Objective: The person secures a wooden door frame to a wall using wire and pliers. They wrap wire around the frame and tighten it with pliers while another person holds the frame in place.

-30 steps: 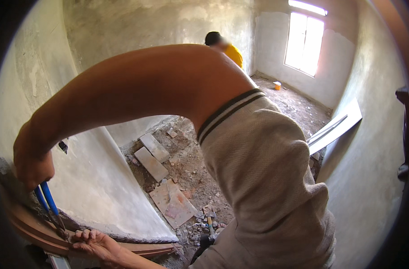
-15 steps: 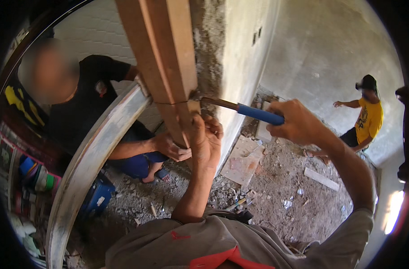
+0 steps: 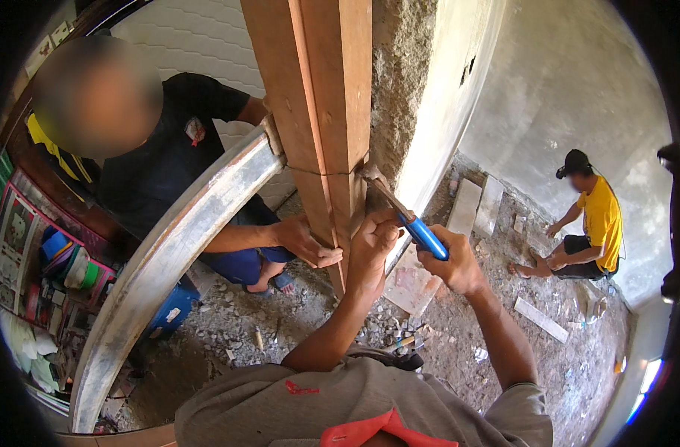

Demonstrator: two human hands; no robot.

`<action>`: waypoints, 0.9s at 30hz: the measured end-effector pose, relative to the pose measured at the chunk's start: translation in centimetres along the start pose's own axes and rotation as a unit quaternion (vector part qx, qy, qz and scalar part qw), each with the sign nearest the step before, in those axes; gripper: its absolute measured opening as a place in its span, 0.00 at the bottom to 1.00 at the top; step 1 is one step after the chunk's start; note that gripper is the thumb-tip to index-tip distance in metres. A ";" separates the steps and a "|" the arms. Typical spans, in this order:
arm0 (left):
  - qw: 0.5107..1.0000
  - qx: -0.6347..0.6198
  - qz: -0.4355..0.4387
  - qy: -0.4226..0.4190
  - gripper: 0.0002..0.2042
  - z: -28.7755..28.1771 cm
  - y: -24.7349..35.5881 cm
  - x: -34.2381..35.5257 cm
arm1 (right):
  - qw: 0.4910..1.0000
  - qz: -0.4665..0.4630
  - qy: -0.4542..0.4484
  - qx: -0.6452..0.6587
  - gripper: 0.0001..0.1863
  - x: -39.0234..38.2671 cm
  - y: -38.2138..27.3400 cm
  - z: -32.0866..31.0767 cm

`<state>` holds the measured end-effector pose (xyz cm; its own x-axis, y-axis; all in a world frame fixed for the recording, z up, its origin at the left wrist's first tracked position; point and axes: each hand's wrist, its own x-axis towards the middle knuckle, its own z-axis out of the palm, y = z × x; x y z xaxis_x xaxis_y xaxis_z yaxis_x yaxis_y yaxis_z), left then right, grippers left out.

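Observation:
My right hand is wrapped round the blue grip of a hammer. The hammer's head rests at or very close to the right edge of an upright brown wooden frame, beside the rough wall end. A thin dark wire or cord runs across the frame at that height. Just below the hammer head, my left hand is raised with its fingers curled together. What they hold, if anything, is hidden. A co-worker's hand touches the frame's left side lower down.
A pale, worn beam bends from the frame to the lower left. The co-worker in a dark shirt is behind it. Rubble, boards and a tile slab lie on the floor. Another person in yellow crouches at right.
My right hand has drawn in leftward and lower with the hammer. My left hand has come off the frame, and its fingers have curled. The person in yellow has turned and bent forward.

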<state>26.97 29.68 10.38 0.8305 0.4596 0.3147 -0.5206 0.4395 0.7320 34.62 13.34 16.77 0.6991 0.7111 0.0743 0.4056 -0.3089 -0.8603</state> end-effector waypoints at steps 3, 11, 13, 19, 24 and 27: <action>1.000 0.008 -0.009 -0.001 0.31 -0.4 0.0 -0.1 | 1.000 0.002 0.004 0.027 0.19 0.3 1.0 1.3; 0.999 0.024 -0.025 -0.012 0.33 -1.1 0.2 -1.2 | 0.992 -0.011 0.035 0.117 0.19 0.7 3.0 5.4; 0.999 0.031 -0.040 -0.004 0.34 -1.3 0.2 -1.3 | 0.992 -0.018 0.050 0.114 0.19 1.0 3.4 6.0; 0.998 0.049 -0.036 -0.018 0.43 -1.5 1.2 -1.1 | 0.983 -0.002 0.014 0.183 0.18 0.3 2.0 5.4; 0.998 0.027 -0.044 -0.032 0.55 -1.8 2.9 -1.6 | 0.916 0.112 -0.100 0.372 0.21 -3.5 -1.1 4.8; 0.996 0.005 -0.074 -0.049 0.56 -2.5 3.8 -2.0 | 0.920 0.094 -0.042 0.377 0.23 -3.7 -1.6 7.6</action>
<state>22.84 32.39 11.03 0.9140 0.3118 0.2596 -0.3886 0.4888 0.7810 26.91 16.01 14.00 0.6544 0.7461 -0.1226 -0.2636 0.0731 -0.9619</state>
